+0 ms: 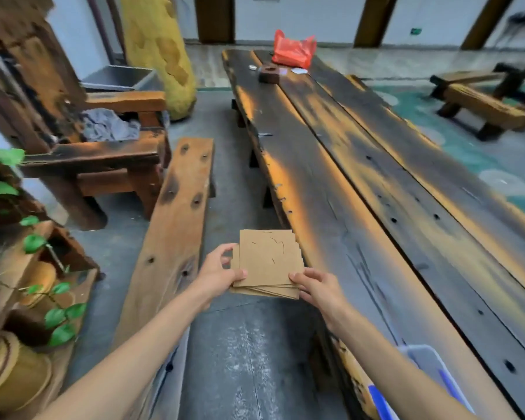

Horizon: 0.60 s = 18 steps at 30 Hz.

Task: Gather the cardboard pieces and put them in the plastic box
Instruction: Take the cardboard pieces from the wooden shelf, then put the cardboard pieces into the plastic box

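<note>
A person's left hand (217, 272) and right hand (314, 287) grip a fanned stack of flat brown cardboard pieces (267, 263) by its near corners, thumbs on top and fingers curled beneath, holding it in the air between a plain wooden bench (170, 225) and a long dark plank table (376, 183); a clear plastic box with blue trim (428, 371) sits at the table's near edge, partly hidden by the right forearm
</note>
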Motion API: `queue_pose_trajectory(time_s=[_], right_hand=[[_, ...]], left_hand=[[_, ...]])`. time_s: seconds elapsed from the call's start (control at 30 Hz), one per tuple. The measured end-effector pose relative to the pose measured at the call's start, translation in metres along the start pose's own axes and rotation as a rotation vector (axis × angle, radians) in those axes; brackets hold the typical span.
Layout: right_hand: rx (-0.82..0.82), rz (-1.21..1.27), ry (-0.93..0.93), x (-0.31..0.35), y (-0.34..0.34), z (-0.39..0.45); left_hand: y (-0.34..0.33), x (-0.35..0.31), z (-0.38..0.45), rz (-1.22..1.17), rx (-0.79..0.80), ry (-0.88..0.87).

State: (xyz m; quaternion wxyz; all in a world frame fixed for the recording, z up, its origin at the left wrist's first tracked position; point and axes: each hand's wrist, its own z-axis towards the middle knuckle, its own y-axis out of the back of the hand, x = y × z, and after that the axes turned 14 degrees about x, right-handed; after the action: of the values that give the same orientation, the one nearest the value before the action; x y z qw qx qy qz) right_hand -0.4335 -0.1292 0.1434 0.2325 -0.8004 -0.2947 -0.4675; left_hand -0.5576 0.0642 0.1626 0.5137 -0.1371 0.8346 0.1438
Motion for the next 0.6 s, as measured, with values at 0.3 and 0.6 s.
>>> queue_pose_trajectory(time_s=[0.3,0.6], right_hand=[[-0.336,-0.027,-0.138,-0.069,0.124,-0.096],[-0.657,0.106,-0.334,-0.141,0.179,-0.189]], left_hand=[[-0.157,0.02,0.037,0.29,0.344,0.004],[-0.296,0.042,0.048,0.58,0.75,-0.043]])
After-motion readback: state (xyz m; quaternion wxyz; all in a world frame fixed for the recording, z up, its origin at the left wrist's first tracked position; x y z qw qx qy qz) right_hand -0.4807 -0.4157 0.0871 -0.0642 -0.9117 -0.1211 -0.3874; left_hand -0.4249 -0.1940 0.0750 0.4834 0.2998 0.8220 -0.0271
